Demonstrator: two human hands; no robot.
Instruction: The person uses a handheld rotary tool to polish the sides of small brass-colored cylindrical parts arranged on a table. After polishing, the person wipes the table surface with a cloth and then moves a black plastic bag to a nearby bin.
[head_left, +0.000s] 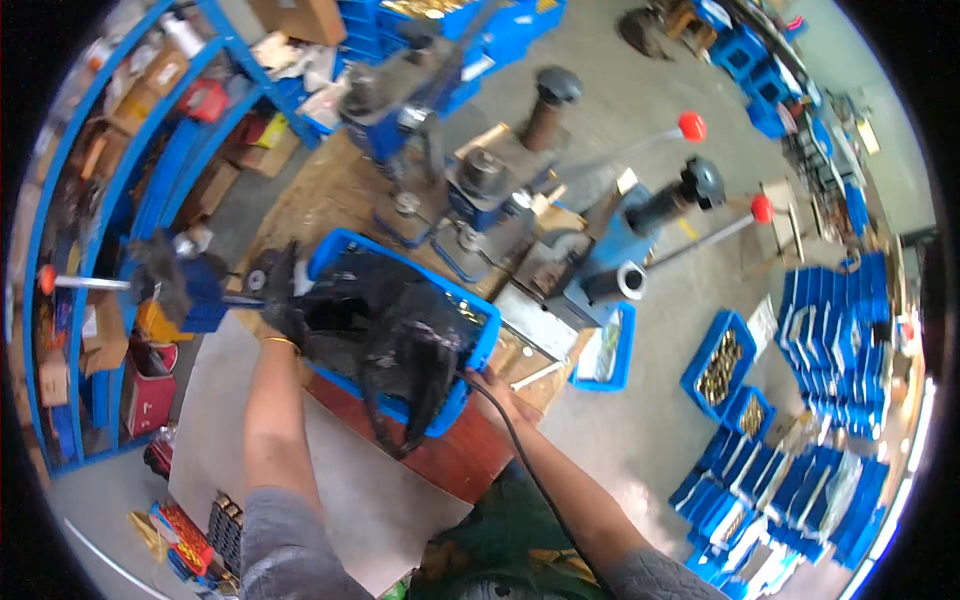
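A blue plastic bin (468,398) rests at the front of the workbench, with a crumpled black plastic bag (415,330) filling most of it. Small gold-coloured pieces (467,312) show along its right inner side. My left hand (285,305), in a black glove, is closed over the bin's left end, where its dark fingers partly merge with the bag. At the near right corner, my right hand (503,396) grips the rim; some of its fingers are hidden. A dark cable (522,450) runs along my right forearm.
Hand presses with red-knobbed levers (692,126) stand behind the bin, and another press (195,290) is at its left. Blue shelving (225,40) lines the left side. Bins of metal parts (722,368) and stacked blue trays (835,335) occupy the floor at right.
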